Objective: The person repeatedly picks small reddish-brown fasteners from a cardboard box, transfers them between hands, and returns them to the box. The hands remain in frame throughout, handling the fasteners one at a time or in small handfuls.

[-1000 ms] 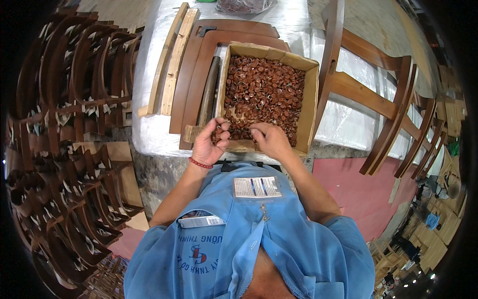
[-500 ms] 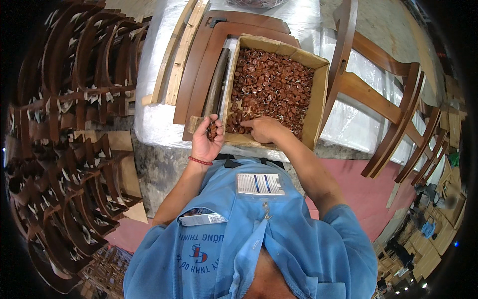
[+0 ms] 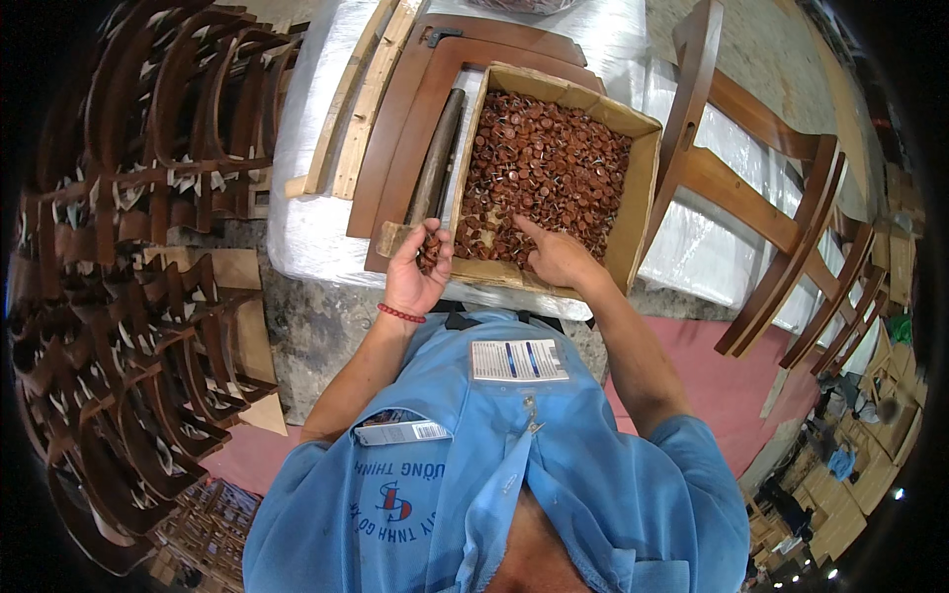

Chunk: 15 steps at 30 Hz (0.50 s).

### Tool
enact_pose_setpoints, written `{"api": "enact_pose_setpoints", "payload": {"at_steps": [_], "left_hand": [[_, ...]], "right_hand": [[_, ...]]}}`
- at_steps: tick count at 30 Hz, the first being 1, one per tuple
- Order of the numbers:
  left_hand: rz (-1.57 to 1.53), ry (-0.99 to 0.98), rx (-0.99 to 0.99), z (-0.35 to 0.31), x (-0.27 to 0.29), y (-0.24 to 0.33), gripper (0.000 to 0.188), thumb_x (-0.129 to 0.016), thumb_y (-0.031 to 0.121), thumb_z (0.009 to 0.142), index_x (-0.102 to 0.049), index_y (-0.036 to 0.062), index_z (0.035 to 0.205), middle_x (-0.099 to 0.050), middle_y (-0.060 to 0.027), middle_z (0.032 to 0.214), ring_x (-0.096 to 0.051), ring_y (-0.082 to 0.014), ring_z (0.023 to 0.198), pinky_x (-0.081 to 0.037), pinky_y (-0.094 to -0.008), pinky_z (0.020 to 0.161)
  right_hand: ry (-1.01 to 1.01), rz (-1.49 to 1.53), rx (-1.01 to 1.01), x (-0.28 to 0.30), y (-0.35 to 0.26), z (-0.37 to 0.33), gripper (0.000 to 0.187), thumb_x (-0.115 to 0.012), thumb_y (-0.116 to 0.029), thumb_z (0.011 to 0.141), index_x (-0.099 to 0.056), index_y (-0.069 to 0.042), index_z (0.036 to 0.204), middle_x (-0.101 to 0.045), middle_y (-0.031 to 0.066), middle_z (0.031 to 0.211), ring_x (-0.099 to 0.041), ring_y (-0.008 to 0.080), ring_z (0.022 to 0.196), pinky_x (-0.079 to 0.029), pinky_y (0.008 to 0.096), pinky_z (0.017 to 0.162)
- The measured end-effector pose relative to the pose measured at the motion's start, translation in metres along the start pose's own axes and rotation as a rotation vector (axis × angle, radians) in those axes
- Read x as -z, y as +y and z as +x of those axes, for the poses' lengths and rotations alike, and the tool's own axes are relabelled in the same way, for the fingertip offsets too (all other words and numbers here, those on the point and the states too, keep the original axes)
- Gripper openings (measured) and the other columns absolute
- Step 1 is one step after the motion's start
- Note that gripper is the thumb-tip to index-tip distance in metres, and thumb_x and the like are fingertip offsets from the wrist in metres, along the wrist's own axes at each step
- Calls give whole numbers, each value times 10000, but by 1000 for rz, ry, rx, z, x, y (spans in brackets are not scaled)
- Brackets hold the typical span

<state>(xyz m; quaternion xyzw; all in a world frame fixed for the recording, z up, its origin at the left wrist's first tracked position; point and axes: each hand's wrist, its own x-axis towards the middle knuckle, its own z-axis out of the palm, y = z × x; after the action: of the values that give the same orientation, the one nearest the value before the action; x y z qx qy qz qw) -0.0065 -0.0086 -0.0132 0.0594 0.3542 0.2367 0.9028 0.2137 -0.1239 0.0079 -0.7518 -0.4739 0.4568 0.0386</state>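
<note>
A cardboard box (image 3: 645,198) full of brown round-headed nails (image 3: 554,158) with pale metal shanks stands before me. My left hand (image 3: 420,272), just outside the box's left near corner, is palm up with its fingers curled around several of these nails (image 3: 428,252). Inside the box's near side is my right hand (image 3: 561,259); its index finger stretches out and touches the nails, while the other fingers are bent and partly hidden. I see nothing held in it. Beside my left fingertips, a hammer-like wooden tool (image 3: 393,239) lies left of the box.
Brown wooden frame parts (image 3: 395,128) and pale wood strips (image 3: 368,109) lie on the plastic-wrapped surface (image 3: 306,212). Brown chair frames (image 3: 756,188) lean at the right. Stacked curved wooden parts (image 3: 148,346) fill the left side. A pink sheet (image 3: 692,361) covers floor at the right.
My right hand has moved right within the box, its index finger now further from the left wall. The left hand keeps its nails and has barely shifted.
</note>
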Motion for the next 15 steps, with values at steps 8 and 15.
{"api": "enact_pose_setpoints", "payload": {"at_steps": [8, 15], "left_hand": [[-12, -10, 2, 1, 2, 0, 215, -534, 249, 956, -580, 94, 1098, -636, -48, 926, -612, -142, 740, -497, -235, 584], [-9, 30, 16, 1, 3, -1, 179, -563, 236, 933, -580, 103, 1050, -618, -36, 870, -567, -130, 698, -427, -223, 538]], "right_hand": [[-17, 2, 136, 24, -18, -28, 378, -502, -124, 834, -622, -70, 1188, -656, 229, 1034, -644, 350, 927, -489, 403, 873], [-481, 652, 1245, 104, -118, -155, 428, -714, -390, 784, -626, -64, 1048, -570, 140, 1019, -578, 305, 906, -480, 388, 751]]}}
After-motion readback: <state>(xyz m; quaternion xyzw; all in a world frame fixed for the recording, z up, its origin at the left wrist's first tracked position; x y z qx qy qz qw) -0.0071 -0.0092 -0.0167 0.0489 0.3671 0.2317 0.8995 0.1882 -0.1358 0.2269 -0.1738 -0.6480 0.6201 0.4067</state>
